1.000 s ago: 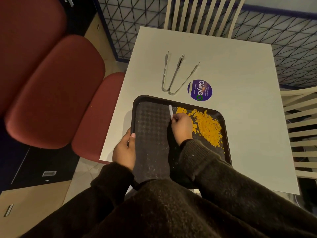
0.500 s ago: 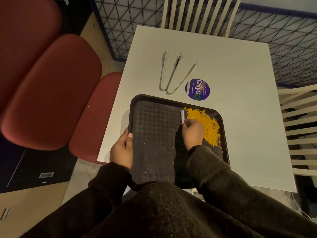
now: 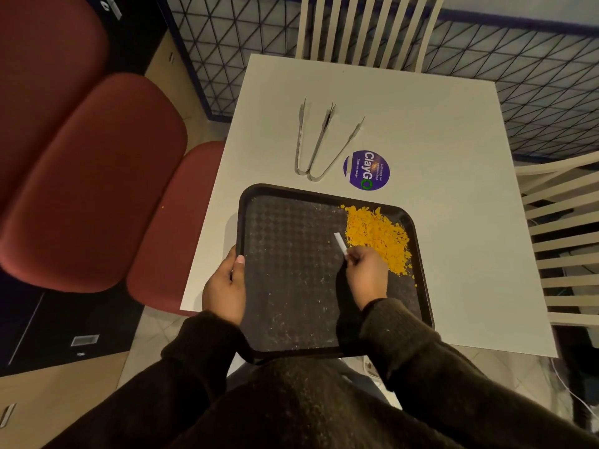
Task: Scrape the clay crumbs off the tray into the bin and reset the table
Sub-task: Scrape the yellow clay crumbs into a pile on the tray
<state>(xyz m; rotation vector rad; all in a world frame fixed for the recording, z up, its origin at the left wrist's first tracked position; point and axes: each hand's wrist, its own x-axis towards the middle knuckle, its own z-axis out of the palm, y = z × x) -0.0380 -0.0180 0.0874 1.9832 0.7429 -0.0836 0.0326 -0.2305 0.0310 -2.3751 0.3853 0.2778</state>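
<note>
A dark brown tray (image 3: 291, 286) lies on the white table (image 3: 437, 157) at its near edge. Orange clay crumbs (image 3: 377, 233) are heaped in the tray's far right corner. My right hand (image 3: 368, 275) pinches a small white flat scraper (image 3: 340, 243), its edge standing on the tray just left of the heap. My left hand (image 3: 225, 288) grips the tray's left rim, thumb over the edge. Pale dust specks remain on the tray's left part. No bin is in view.
Two metal tongs (image 3: 319, 140) lie beyond the tray, beside a round purple sticker (image 3: 366, 170). Red padded seats (image 3: 97, 176) stand left of the table. White slatted chairs stand at the far side (image 3: 366, 27) and at the right (image 3: 567, 238).
My right hand has swept the scraper to the right across the tray, pushing the crumbs into a tighter heap in the far right corner. My left hand stays on the rim.
</note>
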